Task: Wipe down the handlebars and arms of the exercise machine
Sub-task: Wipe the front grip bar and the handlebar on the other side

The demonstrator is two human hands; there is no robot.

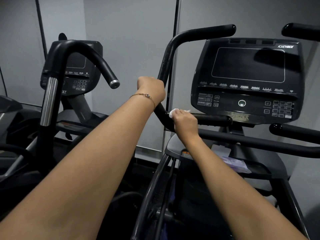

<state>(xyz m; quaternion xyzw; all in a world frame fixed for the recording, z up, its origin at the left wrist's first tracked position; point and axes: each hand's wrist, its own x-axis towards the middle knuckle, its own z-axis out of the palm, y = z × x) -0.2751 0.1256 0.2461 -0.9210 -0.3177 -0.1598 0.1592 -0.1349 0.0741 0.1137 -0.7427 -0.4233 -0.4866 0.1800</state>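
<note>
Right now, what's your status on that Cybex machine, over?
Left-hand grip holds the upright arm. Right-hand grip presses white wipe against the lower handlebar base. Nothing visibly in the way.

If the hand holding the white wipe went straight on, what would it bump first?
Probably the upright arm, just where the short handlebar joins it, below the left hand; depth is unclear.
</note>
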